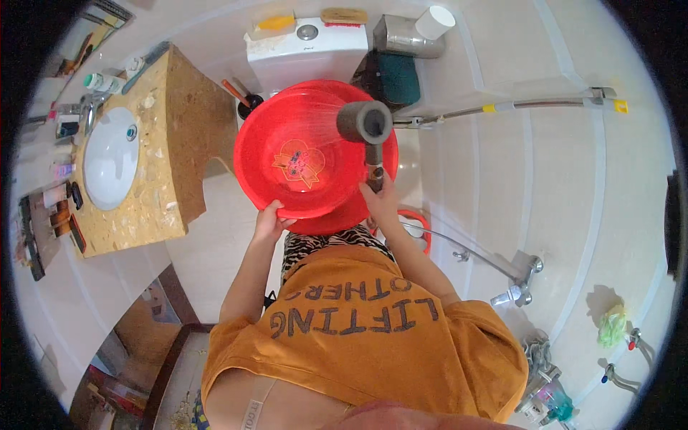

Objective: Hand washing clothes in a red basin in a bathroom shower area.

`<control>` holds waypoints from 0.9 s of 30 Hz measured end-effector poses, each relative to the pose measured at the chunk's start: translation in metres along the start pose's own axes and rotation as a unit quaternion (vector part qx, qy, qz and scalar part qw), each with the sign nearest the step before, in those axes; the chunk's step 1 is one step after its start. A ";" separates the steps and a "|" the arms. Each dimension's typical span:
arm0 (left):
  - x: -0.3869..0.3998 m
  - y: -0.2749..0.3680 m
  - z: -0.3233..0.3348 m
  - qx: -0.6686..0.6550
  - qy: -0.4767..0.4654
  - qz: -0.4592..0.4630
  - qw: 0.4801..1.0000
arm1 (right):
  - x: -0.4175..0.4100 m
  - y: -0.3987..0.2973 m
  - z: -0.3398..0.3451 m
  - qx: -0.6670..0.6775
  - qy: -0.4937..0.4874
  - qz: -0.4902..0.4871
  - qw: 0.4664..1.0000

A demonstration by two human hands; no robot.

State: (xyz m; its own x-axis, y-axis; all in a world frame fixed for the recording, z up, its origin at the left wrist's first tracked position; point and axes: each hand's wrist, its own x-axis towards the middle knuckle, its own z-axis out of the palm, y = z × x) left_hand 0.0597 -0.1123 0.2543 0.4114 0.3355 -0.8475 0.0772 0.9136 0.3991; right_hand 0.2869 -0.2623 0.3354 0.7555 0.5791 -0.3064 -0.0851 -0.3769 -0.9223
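My left hand (pixel 271 221) grips the near left rim of a red plastic basin (pixel 250 177), thumb over the edge. My right hand (pixel 380 203) is closed around the handle of a dark grey handheld shower head (pixel 364 122). Fine jets of water spray leftward from the shower head into the basin, which has a printed emblem (pixel 299 164) on its bottom. Beneath it shows a second red basin (pixel 344 219), mostly hidden by the first.
Behind the basins stands a toilet tank (pixel 309 59) with a wooden brush (pixel 344 16) on top. At left is a stone-patterned counter (pixel 156 204) with a white sink (pixel 110 161). A metal hose (pixel 457 239) runs to the wall mixer tap (pixel 518 285) at right.
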 end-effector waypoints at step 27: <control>0.002 0.214 -0.006 0.444 0.424 0.560 0.557 | -0.010 0.035 -0.040 -0.147 -0.028 0.002 0.989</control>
State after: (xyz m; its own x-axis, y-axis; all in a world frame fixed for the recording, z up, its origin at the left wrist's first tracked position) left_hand 0.0717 0.0856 0.3358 0.1048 0.9127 0.3949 0.7763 -0.3233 0.5411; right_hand 0.3021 -0.3101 0.3160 0.7181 0.6130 -0.3294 0.1111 -0.5683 -0.8153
